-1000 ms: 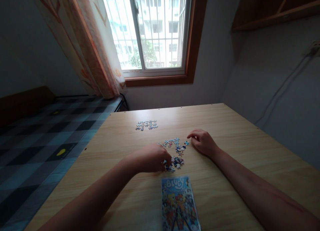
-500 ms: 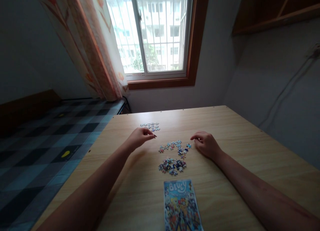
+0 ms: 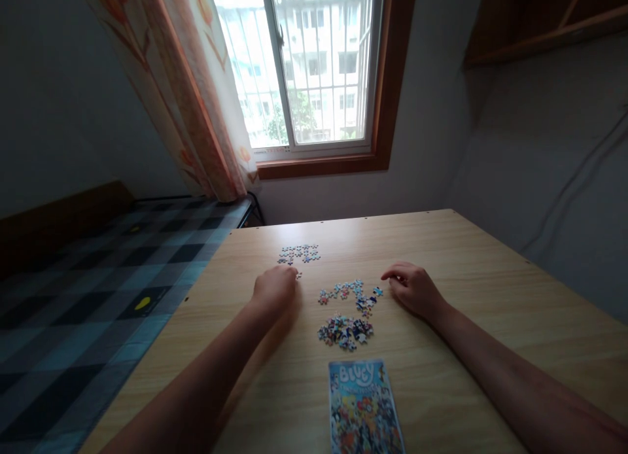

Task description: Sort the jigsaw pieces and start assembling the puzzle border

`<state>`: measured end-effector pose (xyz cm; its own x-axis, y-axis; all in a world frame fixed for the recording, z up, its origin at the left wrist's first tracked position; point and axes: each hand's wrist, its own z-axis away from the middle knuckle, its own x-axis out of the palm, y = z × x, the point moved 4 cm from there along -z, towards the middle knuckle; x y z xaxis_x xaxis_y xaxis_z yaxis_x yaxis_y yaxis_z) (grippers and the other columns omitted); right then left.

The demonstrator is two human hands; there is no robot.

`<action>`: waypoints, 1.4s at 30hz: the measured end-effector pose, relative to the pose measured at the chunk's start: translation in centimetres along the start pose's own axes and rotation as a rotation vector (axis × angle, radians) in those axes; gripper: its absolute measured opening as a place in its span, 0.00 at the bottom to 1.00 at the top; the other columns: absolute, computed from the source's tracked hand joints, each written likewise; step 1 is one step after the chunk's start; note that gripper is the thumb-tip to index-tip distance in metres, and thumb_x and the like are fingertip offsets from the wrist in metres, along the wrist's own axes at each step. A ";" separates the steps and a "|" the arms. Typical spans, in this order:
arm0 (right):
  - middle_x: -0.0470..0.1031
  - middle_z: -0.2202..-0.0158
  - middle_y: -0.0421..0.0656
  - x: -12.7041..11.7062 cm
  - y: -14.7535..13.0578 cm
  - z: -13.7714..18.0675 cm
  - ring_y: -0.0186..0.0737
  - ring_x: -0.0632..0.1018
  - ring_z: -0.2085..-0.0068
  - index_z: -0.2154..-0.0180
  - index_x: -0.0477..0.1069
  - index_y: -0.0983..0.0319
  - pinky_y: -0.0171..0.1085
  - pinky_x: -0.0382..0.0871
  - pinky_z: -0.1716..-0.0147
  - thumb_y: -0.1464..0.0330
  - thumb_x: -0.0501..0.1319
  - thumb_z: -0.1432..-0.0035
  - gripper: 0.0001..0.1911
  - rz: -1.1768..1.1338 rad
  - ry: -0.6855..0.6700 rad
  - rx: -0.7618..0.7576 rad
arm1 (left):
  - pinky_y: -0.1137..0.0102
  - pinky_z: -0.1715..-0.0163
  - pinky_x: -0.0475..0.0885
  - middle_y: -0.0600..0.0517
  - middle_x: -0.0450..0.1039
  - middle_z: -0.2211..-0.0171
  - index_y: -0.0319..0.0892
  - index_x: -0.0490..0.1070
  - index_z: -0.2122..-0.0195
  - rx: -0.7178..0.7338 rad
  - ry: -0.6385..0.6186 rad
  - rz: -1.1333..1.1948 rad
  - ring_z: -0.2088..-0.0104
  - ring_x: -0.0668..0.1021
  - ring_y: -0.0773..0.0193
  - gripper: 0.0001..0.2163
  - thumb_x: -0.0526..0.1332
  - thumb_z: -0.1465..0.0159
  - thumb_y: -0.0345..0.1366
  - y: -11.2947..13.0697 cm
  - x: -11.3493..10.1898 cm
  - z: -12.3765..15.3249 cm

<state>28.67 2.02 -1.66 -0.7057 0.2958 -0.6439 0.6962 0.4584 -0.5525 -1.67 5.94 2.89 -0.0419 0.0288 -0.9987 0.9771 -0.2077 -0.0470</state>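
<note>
My left hand (image 3: 277, 289) is low over the table, fingers bent down and pinched together. A small jigsaw puzzle piece (image 3: 299, 276) shows at its fingertips, partly covered by them. Just beyond that hand lies a group of joined puzzle pieces (image 3: 299, 252). My right hand (image 3: 412, 289) rests on the table with its fingers loosely curled, the index finger and thumb apart, and nothing in it. Close to its fingertips is a single blue piece (image 3: 377, 291). Left of that, loose pieces form a spread row (image 3: 348, 288).
A heap of puzzle pieces (image 3: 345, 331) lies nearer to me. In front of it is a Bluey picture box or card (image 3: 364, 405). The wooden table (image 3: 471, 258) stands by a window (image 3: 328, 81), with a checked bed (image 3: 147, 264) on the left.
My left hand has turned palm-down and lowered toward the table below the joined pieces, bringing its puzzle piece along. My right hand has hardly moved. The view has shifted slightly.
</note>
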 end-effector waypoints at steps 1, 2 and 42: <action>0.79 0.68 0.43 0.0 0.0 0.0 0.39 0.75 0.70 0.70 0.78 0.60 0.37 0.67 0.67 0.77 0.55 0.48 0.13 0.002 -0.006 0.005 | 0.64 0.64 0.71 0.39 0.80 0.59 0.41 0.80 0.60 0.003 -0.053 -0.026 0.60 0.81 0.50 0.12 0.55 0.35 0.33 0.3 0.1 0.3; 0.79 0.68 0.43 0.0 0.0 0.0 0.39 0.74 0.70 0.70 0.78 0.60 0.37 0.67 0.67 0.77 0.55 0.48 0.13 0.003 -0.012 0.010 | 0.63 0.63 0.72 0.39 0.80 0.59 0.41 0.79 0.60 0.001 -0.098 -0.047 0.60 0.81 0.50 0.13 0.54 0.35 0.32 0.5 0.2 0.6; 0.79 0.68 0.43 0.3 -0.1 0.1 0.41 0.77 0.66 0.70 0.78 0.59 0.38 0.68 0.65 0.76 0.55 0.48 0.13 -0.002 -0.040 -0.009 | 0.63 0.61 0.72 0.41 0.78 0.54 0.42 0.70 0.48 -0.070 -0.017 0.010 0.58 0.80 0.53 0.16 0.49 0.33 0.34 0.5 2.7 -1.2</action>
<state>28.43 1.95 -1.84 -0.7010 0.2612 -0.6637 0.6936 0.4664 -0.5490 -1.04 7.07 0.24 -0.0353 0.0104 -0.9993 0.9896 -0.1392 -0.0364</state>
